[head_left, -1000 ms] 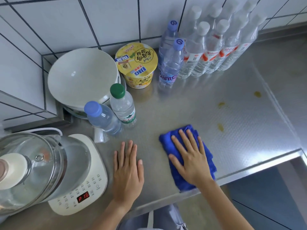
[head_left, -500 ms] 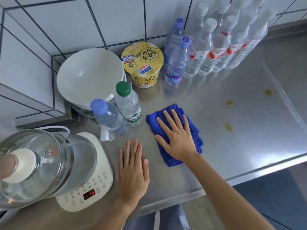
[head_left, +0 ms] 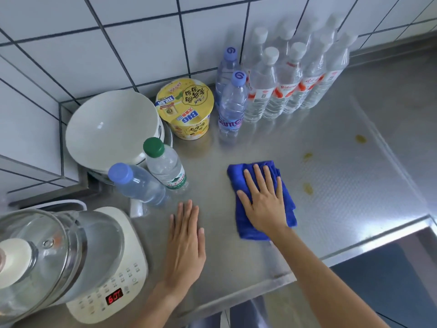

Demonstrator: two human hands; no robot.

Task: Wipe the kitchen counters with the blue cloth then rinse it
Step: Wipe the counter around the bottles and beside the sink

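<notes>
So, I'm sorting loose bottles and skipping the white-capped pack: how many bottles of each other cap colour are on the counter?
Clear plastic bottles with blue caps: 3
Clear plastic bottle with green cap: 1
Total: 4

head-worn, facing down, close over counter (head_left: 295, 138)

The yellow instant-noodle cup (head_left: 185, 109) carries the word "BIG" in blue on its lid, upside down from this view, beside Chinese characters too small to make out. The nearer purple-capped bottle (head_left: 231, 107) shows a partly readable label, "...ante...". The cooker base (head_left: 111, 292) has a red display reading about "60". Red print on the clear bottles' labels (head_left: 287, 87) stays illegible.
</notes>
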